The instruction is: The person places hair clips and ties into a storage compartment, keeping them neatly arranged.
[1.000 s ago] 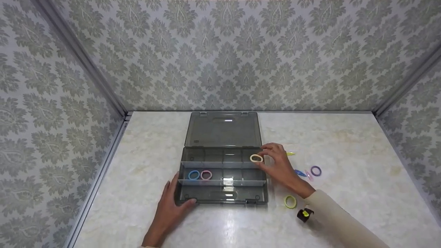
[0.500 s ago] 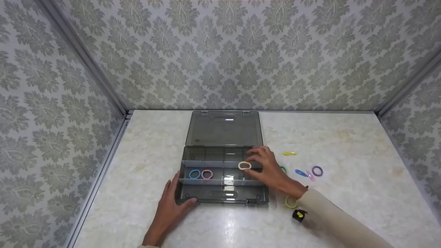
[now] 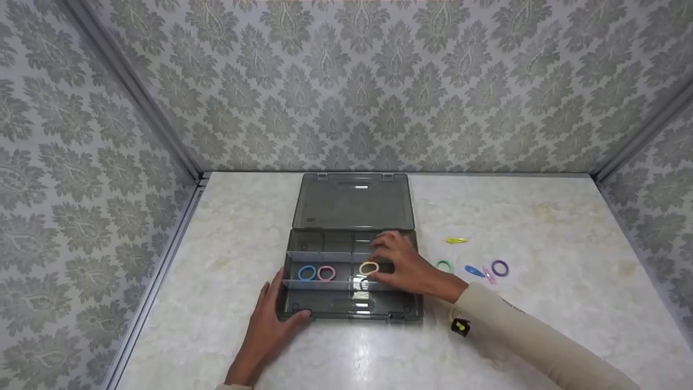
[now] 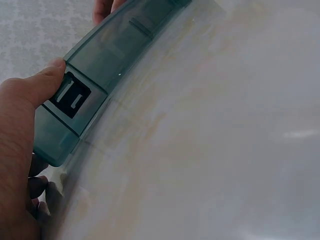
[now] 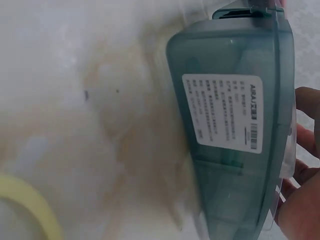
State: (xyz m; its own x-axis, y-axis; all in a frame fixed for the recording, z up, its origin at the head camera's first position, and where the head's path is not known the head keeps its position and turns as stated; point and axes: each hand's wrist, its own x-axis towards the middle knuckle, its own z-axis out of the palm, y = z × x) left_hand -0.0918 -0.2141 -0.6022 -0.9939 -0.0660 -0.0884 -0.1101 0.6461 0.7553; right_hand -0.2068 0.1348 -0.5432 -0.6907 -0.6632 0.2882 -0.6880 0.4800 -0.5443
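Note:
A grey see-through organizer box point(image 3: 346, 307) lies on the table with its lid point(image 3: 354, 203) folded back. My left hand point(image 3: 269, 319) grips its front left corner, thumb on the front wall, fingers along the side; the left wrist view shows the thumb point(image 4: 47, 80) at the rim near the latch point(image 4: 70, 95). Between thumb and fingertips, my right hand point(image 3: 406, 265) pinches a pale yellow hair tie point(image 3: 368, 262) over the middle row. In that row's left part, a blue hair tie point(image 3: 307, 265) and a pink hair tie point(image 3: 326, 266) sit side by side.
Right of the box lie a green hair tie point(image 3: 445, 261), a purple hair tie point(image 3: 500, 268), a yellow hair clip point(image 3: 456, 240), a blue clip point(image 3: 475, 271) and a pink clip point(image 3: 489, 274). A small black and yellow item point(image 3: 461, 326) is near my right sleeve. Patterned walls surround the table.
My right hand has moved left with the pale yellow hair tie, from the box's right edge to over the middle row. The left hand stays at its corner.

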